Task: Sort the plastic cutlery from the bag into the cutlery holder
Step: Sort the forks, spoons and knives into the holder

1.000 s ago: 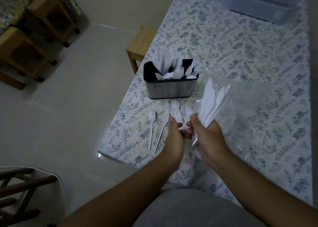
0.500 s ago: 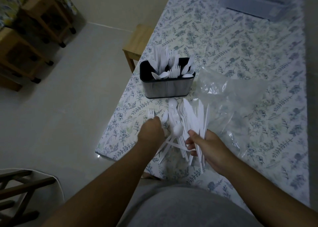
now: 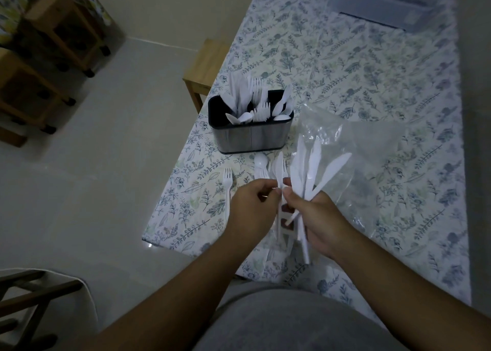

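Observation:
My right hand [image 3: 320, 220] grips a fanned bunch of white plastic knives [image 3: 312, 164], blades up, above the table's near edge. My left hand [image 3: 252, 207] pinches one white piece [image 3: 279, 170] beside that bunch, thumb and finger touching it. The dark cutlery holder [image 3: 252, 135] stands just beyond, filled with white spoons, forks and knives. A clear plastic bag [image 3: 353, 148] lies crumpled to the right of the holder, behind the knives. A loose white fork [image 3: 227, 191] lies on the cloth left of my left hand; more cutlery [image 3: 261, 164] lies between my hands and the holder.
The table has a floral cloth [image 3: 372, 71] and its near-left corner is close to my left hand. A clear lidded box [image 3: 385, 5] sits at the far end. A wooden stool [image 3: 204, 69] stands beside the table, wooden furniture [image 3: 47, 58] across the floor.
My right hand has lifted the knife bunch up off the table and fanned it upright. My left hand moved right from the loose fork to a piece beside the bunch.

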Demonstrator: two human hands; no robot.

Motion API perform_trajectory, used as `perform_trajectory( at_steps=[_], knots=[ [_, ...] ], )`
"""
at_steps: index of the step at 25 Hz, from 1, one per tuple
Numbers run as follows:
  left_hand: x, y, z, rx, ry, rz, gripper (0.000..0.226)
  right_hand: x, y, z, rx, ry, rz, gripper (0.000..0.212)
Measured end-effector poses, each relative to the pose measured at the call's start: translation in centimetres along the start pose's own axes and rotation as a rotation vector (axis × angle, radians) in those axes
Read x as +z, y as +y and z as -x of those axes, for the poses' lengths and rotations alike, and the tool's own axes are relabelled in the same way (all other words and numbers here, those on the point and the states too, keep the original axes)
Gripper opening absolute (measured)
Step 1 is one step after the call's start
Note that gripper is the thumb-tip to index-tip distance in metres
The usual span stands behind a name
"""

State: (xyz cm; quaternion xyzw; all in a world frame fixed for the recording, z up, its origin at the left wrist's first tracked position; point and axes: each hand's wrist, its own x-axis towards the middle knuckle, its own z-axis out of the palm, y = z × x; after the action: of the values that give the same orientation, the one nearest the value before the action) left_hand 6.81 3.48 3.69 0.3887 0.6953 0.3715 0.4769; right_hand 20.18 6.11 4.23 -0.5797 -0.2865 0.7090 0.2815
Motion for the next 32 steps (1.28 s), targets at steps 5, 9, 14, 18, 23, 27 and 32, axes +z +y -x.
perform_trajectory(
  at_steps=[5,9,14,18,23,27,32],
  knots=[
    [-0.5,1.0,0.0,-0.007,0.012,0.098,0.019,-0.4,-0.6,0.4,0.028,-0.202,0.023,0.022],
    [-0.8,1.1,-0.3,-0.036,-0.132,0.023,0.03,-0.3,-0.2,0.3,0.037,-0.218,0.115,0.026],
    [0.0,1.6,0.8,-0.12,0.083,0.227,0.024,0.5,-1.4,0.0,-0.012,-0.063,-0.076,0.018],
    [1.7,0.3,1.8,-0.766,0.123,0.881,0.049,1.4,-3.9,0.1,-0.153,0.062,-0.317,0.019],
    [2.1,1.7,0.6,-0.697,0.088,1.167,0.066,3.8,-1.2,2.0,-0.123,-0.005,-0.139,0.012],
    [1.0,0.9,0.5,-0.511,0.148,0.655,0.037,1.7,-2.4,0.9,-0.076,0.022,-0.295,0.017],
    [-2.9,-3.1,-1.1,-0.304,0.078,-0.203,0.008,-1.9,0.1,0.1,0.004,0.178,0.124,0.009]
  ],
)
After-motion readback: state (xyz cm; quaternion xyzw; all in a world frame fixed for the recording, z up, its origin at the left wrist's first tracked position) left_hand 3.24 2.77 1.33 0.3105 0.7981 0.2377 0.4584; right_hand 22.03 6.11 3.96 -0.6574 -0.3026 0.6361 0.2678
